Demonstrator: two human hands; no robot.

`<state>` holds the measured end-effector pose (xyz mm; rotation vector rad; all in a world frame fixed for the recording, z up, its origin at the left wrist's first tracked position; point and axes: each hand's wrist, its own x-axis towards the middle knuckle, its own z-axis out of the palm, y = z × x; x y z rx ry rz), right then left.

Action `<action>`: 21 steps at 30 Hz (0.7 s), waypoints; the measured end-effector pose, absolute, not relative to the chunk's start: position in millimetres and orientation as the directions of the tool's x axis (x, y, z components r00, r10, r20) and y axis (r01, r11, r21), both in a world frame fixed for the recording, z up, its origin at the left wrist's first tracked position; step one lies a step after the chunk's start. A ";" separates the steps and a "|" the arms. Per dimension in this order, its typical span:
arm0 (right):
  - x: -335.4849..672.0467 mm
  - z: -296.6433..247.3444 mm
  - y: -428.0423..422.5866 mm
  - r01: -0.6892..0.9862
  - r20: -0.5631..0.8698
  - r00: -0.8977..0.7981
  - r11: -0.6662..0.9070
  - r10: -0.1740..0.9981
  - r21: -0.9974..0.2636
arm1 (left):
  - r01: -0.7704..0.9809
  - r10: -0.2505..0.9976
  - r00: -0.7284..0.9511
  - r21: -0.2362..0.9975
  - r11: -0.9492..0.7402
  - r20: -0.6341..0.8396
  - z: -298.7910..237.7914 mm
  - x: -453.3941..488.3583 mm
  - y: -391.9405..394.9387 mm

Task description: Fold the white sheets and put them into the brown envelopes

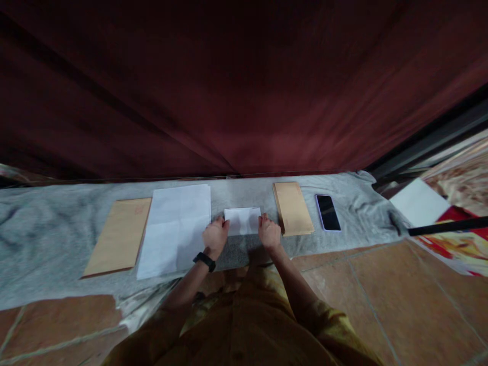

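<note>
A small folded white paper lies on the grey cloth in front of me. My left hand, with a black band on its wrist, has its fingers curled onto the paper's left edge. At the paper's right edge, my right hand pinches it the same way. To the left lies a stack of white sheets, and beyond it a brown envelope. A pile of brown envelopes rests just right of my right hand.
A dark phone lies face up on the cloth beside the envelope pile. A dark red curtain hangs behind the cloth. Brown floor tiles spread below. A white sheet and a black bar sit at far right.
</note>
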<state>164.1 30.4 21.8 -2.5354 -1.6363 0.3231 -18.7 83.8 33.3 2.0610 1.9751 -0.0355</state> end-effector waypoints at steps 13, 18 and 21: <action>164.4 21.2 35.9 0.902 -0.105 0.399 -0.410 0.911 -0.136 | 0.991 0.973 0.065 0.126 -0.038 -0.222 40.0 -14.6 82.3; 165.3 19.9 36.0 0.901 -0.094 0.402 -0.411 0.911 -0.136 | 0.990 0.977 0.064 0.136 -0.036 -0.205 35.1 -15.0 82.8; 166.5 19.4 36.2 0.900 -0.099 0.401 -0.412 0.911 -0.141 | 0.991 0.978 0.064 0.127 -0.040 -0.197 33.7 -14.3 82.2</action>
